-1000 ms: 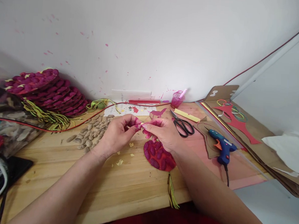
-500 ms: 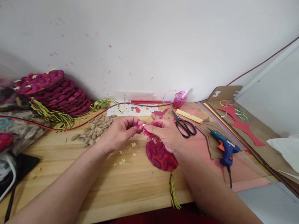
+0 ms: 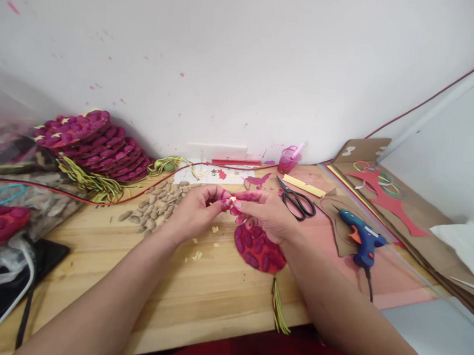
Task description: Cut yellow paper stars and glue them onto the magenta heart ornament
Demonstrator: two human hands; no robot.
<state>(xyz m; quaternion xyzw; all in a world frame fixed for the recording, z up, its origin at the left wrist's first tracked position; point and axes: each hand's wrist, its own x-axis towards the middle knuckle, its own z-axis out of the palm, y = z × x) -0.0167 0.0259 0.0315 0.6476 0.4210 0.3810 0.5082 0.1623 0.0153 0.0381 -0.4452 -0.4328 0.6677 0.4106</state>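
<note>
Both hands meet above the wooden table, their fingertips stained pink. Between them is a small yellow piece (image 3: 233, 198), pinched by my left hand (image 3: 202, 206) and my right hand (image 3: 265, 211); its exact shape is too small to make out. Under my right hand lies a round red disc (image 3: 260, 249) covered with purple-painted peanuts, partly hidden by the wrist. A yellow-green tassel (image 3: 279, 306) hangs from its near side. Yellow scraps (image 3: 197, 255) are scattered on the wood below my left hand. Unpainted peanuts (image 3: 158, 207) lie heaped to the left.
Black-handled scissors (image 3: 297, 200) and a yellow strip (image 3: 304, 185) lie right of my hands. Farther right rests a blue glue gun (image 3: 362, 236) with its cord. A cup of pink paint (image 3: 289, 159) stands by the wall. Decorated discs (image 3: 94, 144) are stacked at left; a red cable (image 3: 152, 184) crosses behind.
The view has shifted slightly, so everything sits a little farther right. My hands stay together, with small finger movements around the yellow piece.
</note>
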